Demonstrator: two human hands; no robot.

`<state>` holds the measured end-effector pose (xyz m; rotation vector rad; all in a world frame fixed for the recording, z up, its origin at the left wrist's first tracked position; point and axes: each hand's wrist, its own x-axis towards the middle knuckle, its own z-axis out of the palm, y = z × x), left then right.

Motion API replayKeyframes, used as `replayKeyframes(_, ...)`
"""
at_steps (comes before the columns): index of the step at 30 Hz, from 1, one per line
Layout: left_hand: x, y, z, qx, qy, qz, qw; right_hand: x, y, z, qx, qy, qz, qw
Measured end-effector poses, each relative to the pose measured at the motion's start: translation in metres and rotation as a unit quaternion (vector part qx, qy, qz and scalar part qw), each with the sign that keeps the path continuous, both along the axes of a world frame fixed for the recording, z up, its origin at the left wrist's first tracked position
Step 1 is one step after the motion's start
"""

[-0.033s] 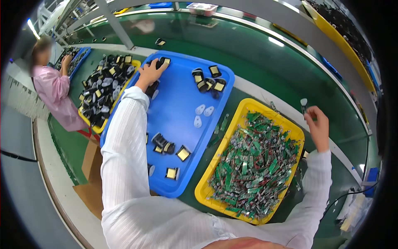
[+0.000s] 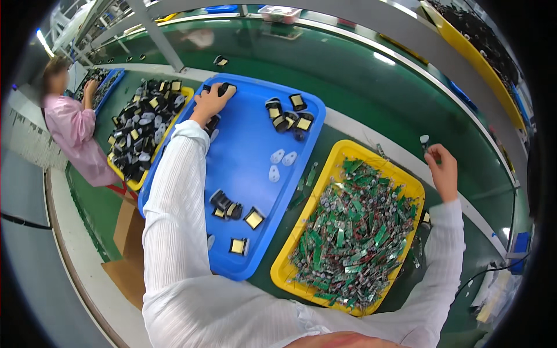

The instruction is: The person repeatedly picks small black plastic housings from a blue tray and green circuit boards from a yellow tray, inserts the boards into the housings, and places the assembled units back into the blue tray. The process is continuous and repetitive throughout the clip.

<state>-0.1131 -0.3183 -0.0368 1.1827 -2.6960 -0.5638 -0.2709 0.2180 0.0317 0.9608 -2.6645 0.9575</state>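
My left hand (image 2: 210, 104) reaches into the far left corner of the blue tray (image 2: 264, 86), its fingers curled over a black plastic part (image 2: 223, 89). Beneath that wrist lie more black parts, partly hidden by my sleeve. Out to the right, past the yellow tray (image 2: 338, 152) of loose green circuit strips (image 2: 354, 232), my right hand (image 2: 444, 171) pinches a small dark piece with a pale, rounded tip (image 2: 424, 139). The tip points up, above the green belt. Also in the blue tray are several black parts with cream pads (image 2: 254, 218) and grey teardrop-shaped pieces (image 2: 274, 173).
At the left, another yellow tray (image 2: 187, 95) is heaped with black parts and grey pieces. A person in pink (image 2: 72, 127) works beyond it. Across the far side runs a green conveyor belt (image 2: 325, 69); one black part (image 2: 220, 60) lies on it. A cardboard box (image 2: 125, 249) stands lower left.
My right hand has shifted slightly up and left with the small piece. My left fingers now cover more of the black part, and its cream pad no longer shows.
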Motion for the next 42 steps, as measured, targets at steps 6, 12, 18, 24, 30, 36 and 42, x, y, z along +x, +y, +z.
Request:
replayKeyframes(6, -0.031, 0.027, 0.003, 0.048, -0.042, -0.146, 0.987, -0.100, 0.011, -0.066, 0.146, 0.062, -0.075, 0.984)
replayKeyframes(12, -0.019, 0.097, 0.020, -0.067, -0.033, -0.339, 0.938, -0.105, 0.007, -0.071, 0.228, 0.076, -0.101, 0.965)
replayKeyframes(18, 0.056, 0.125, 0.037, 0.056, -0.135, -0.451, 0.881, -0.064, 0.035, -0.023, 0.065, 0.090, -0.018, 0.994)
replayKeyframes(24, 0.103, 0.166, 0.080, -0.159, -0.231, -0.424, 0.861, 0.055, 0.080, 0.038, 0.053, -0.008, -0.025, 0.998)
replayKeyframes(30, 0.083, 0.175, 0.049, -0.033, -0.079, -0.507, 0.858, 0.145, 0.098, 0.061, 0.013, -0.027, -0.008, 1.000)
replayKeyframes(36, 0.063, 0.163, 0.033, -0.027, -0.071, -0.509, 0.857, 0.222, 0.126, 0.086, 0.004, -0.042, -0.061, 0.997)
replayKeyframes(42, 0.094, 0.176, 0.021, 0.045, 0.004, -0.434, 0.900, 0.267, 0.151, 0.087, 0.000, -0.071, -0.096, 0.993)
